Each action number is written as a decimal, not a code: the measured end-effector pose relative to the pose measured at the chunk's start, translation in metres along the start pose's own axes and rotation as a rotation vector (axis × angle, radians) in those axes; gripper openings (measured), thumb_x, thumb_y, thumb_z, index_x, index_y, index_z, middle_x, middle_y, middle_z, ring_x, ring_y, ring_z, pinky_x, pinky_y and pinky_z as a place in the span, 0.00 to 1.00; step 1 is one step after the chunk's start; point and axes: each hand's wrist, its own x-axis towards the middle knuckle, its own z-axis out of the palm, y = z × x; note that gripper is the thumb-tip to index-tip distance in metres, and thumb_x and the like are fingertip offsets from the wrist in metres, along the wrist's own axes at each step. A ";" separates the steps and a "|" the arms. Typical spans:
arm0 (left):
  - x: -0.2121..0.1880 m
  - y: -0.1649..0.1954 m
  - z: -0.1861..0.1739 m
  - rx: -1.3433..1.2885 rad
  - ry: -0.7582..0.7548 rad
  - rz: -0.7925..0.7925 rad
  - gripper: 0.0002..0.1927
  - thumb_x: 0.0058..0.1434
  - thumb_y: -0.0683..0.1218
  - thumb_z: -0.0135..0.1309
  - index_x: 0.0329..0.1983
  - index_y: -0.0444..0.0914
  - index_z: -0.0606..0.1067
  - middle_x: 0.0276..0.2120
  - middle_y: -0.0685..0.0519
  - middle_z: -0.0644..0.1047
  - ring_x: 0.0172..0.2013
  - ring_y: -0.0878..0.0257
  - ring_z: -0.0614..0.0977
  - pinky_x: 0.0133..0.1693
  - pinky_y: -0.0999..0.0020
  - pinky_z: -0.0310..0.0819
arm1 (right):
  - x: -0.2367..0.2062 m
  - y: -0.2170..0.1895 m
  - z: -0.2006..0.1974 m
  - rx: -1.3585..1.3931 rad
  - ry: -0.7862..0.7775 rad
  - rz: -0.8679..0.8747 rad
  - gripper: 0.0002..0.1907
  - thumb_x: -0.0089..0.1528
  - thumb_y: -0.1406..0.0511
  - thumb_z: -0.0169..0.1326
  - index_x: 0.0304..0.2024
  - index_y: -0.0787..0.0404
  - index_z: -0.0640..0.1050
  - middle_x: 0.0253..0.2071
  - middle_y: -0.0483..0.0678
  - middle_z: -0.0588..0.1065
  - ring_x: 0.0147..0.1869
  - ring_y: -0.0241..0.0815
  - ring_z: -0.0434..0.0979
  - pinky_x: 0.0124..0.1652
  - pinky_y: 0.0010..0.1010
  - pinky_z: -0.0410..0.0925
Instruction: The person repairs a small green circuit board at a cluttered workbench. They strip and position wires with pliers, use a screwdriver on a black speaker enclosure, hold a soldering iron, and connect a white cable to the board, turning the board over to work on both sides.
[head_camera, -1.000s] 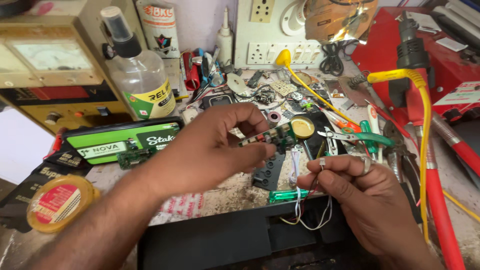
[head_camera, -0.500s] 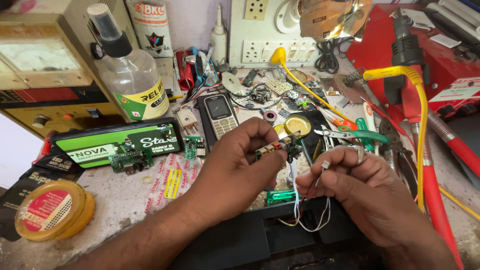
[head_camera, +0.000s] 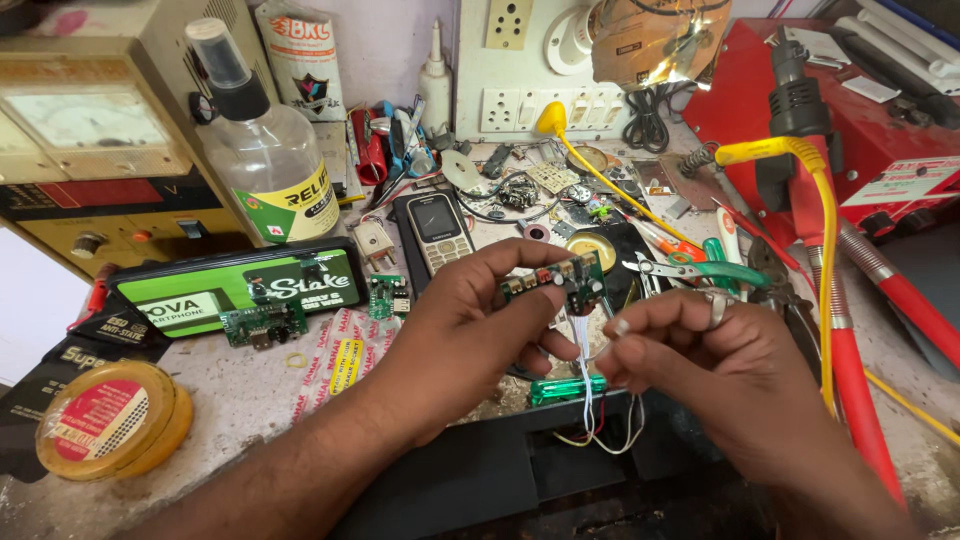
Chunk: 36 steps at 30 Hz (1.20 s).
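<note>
- left hand pinches a small green circuit board with a row of components between thumb and fingertips, board held up off the bench, roughly level, above the middle of the cluttered worktop
- right hand just right of the board, fingers curled in, thumb and forefinger nipping the end of a thin white wire; silver ring on one finger
- thin white and red wires hang from the board down to a flat black plastic case at the near edge of the bench
- green cylindrical cell lies just below both hands, on the case's far edge
- grey candy-bar phone with keypad lies flat behind the left hand, near but apart
- small green bare module just left of the phone; another green board further left, touching a long black and green box
- clear plastic bottle with black spray top stands upright behind that box
- yellow round tape roll at near left, well apart from the hands
- green-handled cutters lie just beyond the right hand
- red-handled hot-air tool with yellow cable on the right side
- white wall socket panel at the back; beige analog meter unit at back left
</note>
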 end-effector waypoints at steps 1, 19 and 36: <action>0.000 -0.001 -0.001 -0.031 -0.005 -0.015 0.19 0.67 0.42 0.50 0.61 0.33 0.72 0.31 0.48 0.82 0.29 0.67 0.83 0.31 0.74 0.78 | -0.001 0.001 0.005 -0.018 0.032 -0.038 0.12 0.60 0.68 0.60 0.44 0.69 0.82 0.35 0.54 0.84 0.39 0.40 0.85 0.41 0.31 0.78; -0.003 0.001 -0.001 -0.101 -0.060 -0.120 0.15 0.68 0.41 0.45 0.57 0.37 0.65 0.34 0.46 0.78 0.37 0.58 0.87 0.37 0.64 0.85 | -0.016 0.022 0.028 0.032 0.259 -0.278 0.10 0.62 0.74 0.59 0.46 0.71 0.82 0.41 0.54 0.83 0.44 0.39 0.84 0.45 0.28 0.78; -0.019 0.014 0.004 0.607 0.066 0.673 0.12 0.56 0.31 0.55 0.42 0.36 0.70 0.48 0.49 0.82 0.51 0.59 0.85 0.49 0.67 0.82 | -0.024 0.021 0.029 -0.051 0.243 -0.339 0.06 0.61 0.74 0.58 0.42 0.69 0.80 0.45 0.55 0.84 0.46 0.41 0.85 0.46 0.30 0.78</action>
